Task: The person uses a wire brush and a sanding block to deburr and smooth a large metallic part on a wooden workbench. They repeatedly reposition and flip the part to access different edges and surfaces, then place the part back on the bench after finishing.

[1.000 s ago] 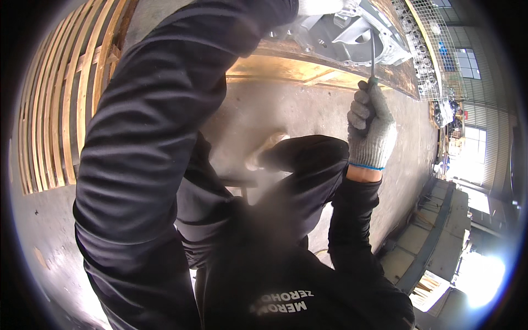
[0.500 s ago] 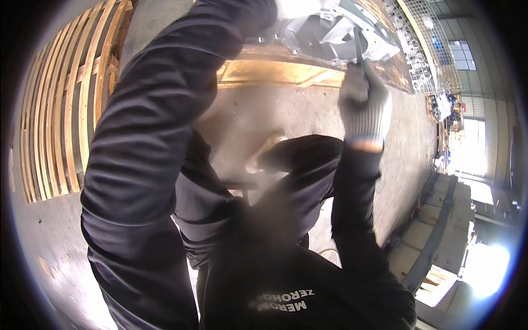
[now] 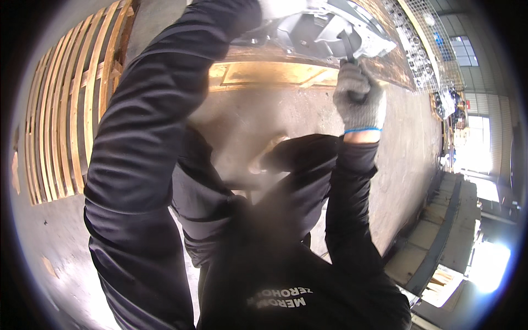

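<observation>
The right grip (image 3: 360, 99), in a grey knit glove, is wrapped tight around a dark tool handle (image 3: 348, 49) that points up into a grey moulded part (image 3: 324, 30) on the bench (image 3: 264, 74). The part lies just above the right grip, touching the tool. The left grip (image 3: 280, 6) sits at the part's upper edge, mostly cut off; its state cannot be told. A wooden pallet (image 3: 71, 110) lies well to the left. No container's contents show.

Grey concrete floor (image 3: 407, 148), wooden pallet (image 3: 66, 121) left, bright window (image 3: 473, 148) right.
</observation>
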Tool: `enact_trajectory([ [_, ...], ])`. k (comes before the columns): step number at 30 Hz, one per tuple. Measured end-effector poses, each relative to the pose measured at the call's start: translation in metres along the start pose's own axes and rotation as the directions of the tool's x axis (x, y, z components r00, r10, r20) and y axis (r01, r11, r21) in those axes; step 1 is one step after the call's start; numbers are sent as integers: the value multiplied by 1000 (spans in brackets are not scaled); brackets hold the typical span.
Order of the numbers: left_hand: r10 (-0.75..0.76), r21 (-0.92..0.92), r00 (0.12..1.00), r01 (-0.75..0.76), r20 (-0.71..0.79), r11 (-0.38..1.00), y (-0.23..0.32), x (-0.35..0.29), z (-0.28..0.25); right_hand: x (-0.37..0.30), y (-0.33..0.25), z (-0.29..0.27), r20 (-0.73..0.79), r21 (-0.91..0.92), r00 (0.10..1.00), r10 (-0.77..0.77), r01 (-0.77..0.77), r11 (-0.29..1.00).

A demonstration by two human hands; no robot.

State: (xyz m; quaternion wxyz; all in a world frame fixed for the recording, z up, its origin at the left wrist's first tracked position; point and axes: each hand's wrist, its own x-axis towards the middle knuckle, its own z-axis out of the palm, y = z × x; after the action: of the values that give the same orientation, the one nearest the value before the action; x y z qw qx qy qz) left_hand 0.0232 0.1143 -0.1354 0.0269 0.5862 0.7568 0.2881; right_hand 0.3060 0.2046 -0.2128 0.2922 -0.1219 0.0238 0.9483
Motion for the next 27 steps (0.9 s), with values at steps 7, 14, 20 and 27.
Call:
enact_trajectory([
  [7, -6, -5, 1000, 6, 10, 1000, 4, 1, -2, 4, 20, 16, -45, -51, 998, -34, 32, 998],
  [14, -16, -20, 1000, 17, 20, 1000, 7, -1, -6, -6, 29, 30, -101, 221, 988, -119, 138, 965],
  [20, -33, -48, 999, 35, 33, 998, 3, -13, -9, 14, 26, 7, 1, -640, 922, -386, 298, 709],
  [27, -35, -103, 997, 42, 66, 994, 0, -8, -14, 26, 30, 15, 148, -865, 876, -459, 339, 369],
])
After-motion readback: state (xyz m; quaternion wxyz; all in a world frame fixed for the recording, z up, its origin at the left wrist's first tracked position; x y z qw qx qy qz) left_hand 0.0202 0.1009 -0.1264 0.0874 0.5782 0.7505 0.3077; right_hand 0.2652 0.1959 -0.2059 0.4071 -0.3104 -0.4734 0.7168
